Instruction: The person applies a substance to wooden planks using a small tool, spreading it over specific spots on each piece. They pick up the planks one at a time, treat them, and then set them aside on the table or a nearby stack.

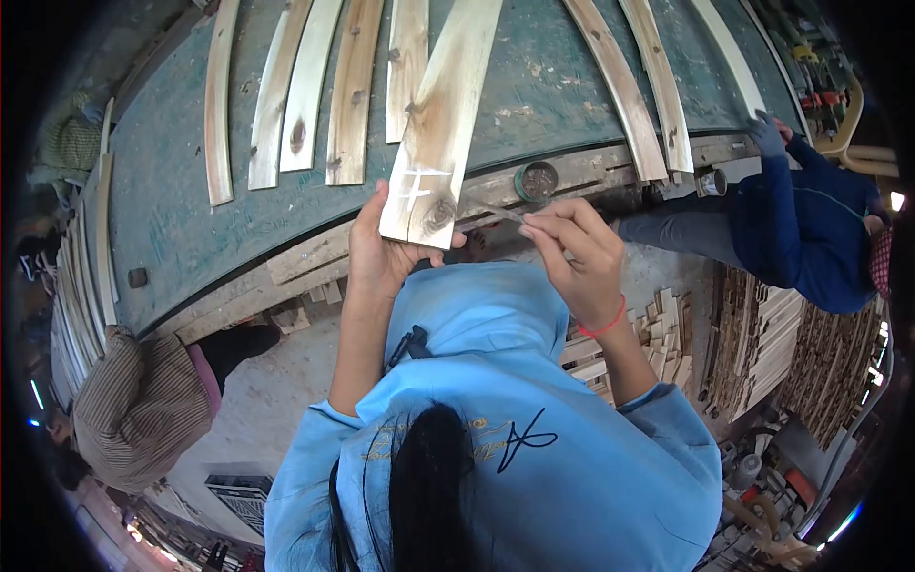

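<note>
My left hand [376,250] grips the near end of a long wooden board [443,114], which slopes up and away over the green table. White marks and a dark knot show near the held end. Just right of that end, my right hand [577,253] pinches a thin, greyish strip [503,213] between thumb and fingers. The strip's far tip lies close to the board; whether it touches cannot be made out. A small round tin [536,181] with brown contents is at the table's edge, above my right hand.
Several boards [348,105] lie lengthwise on the green table [172,229]. A person in dark blue [810,214] stands at the right, a gloved hand on a board. Another person in stripes [143,410] is at the lower left. Stacked wood [762,334] stands on the floor at right.
</note>
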Tool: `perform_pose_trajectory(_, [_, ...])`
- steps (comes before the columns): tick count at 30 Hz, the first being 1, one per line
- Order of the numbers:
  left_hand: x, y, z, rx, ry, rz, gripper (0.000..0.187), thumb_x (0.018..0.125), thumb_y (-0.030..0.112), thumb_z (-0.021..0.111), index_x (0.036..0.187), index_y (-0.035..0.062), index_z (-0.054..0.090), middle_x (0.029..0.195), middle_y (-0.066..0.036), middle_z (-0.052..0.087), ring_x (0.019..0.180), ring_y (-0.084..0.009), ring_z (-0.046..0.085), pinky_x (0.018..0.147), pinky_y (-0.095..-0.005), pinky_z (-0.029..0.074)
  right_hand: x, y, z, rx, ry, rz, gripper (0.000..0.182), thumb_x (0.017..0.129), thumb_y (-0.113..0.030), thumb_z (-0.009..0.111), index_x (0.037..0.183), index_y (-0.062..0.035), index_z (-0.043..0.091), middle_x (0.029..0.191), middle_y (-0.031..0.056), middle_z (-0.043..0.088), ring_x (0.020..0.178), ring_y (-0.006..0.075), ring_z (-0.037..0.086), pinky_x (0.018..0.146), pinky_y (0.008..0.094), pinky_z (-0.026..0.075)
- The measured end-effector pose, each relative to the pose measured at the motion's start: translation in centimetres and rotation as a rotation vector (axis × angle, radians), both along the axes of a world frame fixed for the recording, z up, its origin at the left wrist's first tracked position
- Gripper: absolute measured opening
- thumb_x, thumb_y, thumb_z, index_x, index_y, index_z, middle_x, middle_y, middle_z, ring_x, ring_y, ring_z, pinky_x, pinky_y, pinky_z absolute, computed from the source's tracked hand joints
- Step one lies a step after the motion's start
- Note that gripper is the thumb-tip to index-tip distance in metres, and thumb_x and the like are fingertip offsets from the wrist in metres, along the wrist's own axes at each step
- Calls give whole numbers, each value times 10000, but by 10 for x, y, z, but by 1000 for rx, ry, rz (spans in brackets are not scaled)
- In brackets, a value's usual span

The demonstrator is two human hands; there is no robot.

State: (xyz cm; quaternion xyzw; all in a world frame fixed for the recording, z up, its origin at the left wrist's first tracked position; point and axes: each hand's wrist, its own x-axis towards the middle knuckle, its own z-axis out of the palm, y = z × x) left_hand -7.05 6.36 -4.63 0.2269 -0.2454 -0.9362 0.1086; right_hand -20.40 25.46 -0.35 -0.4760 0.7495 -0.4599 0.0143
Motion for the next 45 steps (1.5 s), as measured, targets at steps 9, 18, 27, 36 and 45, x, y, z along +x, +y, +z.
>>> perform_pose_trajectory(9, [-5, 9, 10, -78, -107, -16, 655, 991, 451, 264, 1282, -121, 394, 1032, -276, 617, 748, -408, 683, 455, -372, 596, 22, -15, -25, -39, 66, -24, 261, 721, 40, 692, 967, -44, 685, 831, 62, 592, 710, 206, 615, 572, 304, 491])
perform_pose_trajectory(18, [-12, 20, 16, -175, -185, 0, 640, 994, 410, 265, 1267, -158, 378, 997, -314, 613, 708, -421, 678, 448, -382, 607, 6, 5, -20, 52, 240, 140, 283, 711, 29, 660, 974, -72, 686, 815, 34, 582, 693, 190, 562, 580, 302, 481])
perform_pose_trajectory(27, [-11, 22, 16, -265, -237, -14, 663, 989, 456, 253, 1259, -123, 426, 993, -267, 632, 729, -385, 688, 468, -355, 595, -1, 3, -27, -23, -495, -29, 153, 773, 20, 691, 924, 3, 708, 819, 83, 595, 675, 160, 609, 612, 268, 490])
perform_pose_trajectory(36, [-8, 17, 10, -190, -176, 7, 665, 986, 437, 257, 1275, -147, 387, 1004, -290, 618, 714, -410, 683, 448, -363, 600, -6, 8, -30, -35, 213, 69, 215, 711, 39, 699, 899, -66, 707, 824, 70, 612, 687, 209, 616, 588, 311, 505])
perform_pose_trajectory(45, [-8, 16, 6, -109, -98, 26, 648, 989, 411, 255, 1274, -158, 378, 1005, -302, 613, 720, -419, 679, 463, -376, 610, 7, -12, -27, -102, -63, -53, 180, 754, 8, 711, 925, -48, 708, 806, 60, 592, 630, 178, 610, 528, 290, 481])
